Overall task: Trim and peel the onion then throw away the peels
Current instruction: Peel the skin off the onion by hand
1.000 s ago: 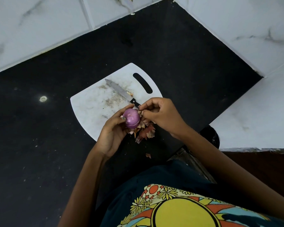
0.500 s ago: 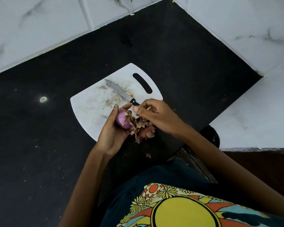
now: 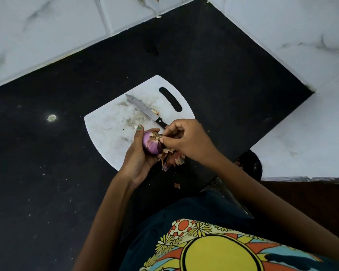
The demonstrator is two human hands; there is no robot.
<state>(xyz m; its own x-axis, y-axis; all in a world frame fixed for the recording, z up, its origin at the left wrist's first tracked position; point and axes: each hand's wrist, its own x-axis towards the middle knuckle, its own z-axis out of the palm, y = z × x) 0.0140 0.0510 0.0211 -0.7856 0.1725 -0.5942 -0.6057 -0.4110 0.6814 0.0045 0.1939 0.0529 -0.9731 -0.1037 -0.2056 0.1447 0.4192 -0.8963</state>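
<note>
Black stone bench with white marble tiles behind; white cutting board sits in the middle, knife lying on it, untouched, handle toward the person. Left hand cups the onion just above the board's near edge, fingers curled round it. Right hand pinches a papery flap of skin at the onion's top end, fingertips touching the bulb. Loose peels piled on the board edge beneath the hands, one scrap on the bench nearer the person. Onion looks mostly bare, purple and glossy. Judgement: light, firm, round, likely slippery once skinned, so cradle in the palm; dry skin is brittle and tears, best pinched close to the root. No bin in view.
</note>
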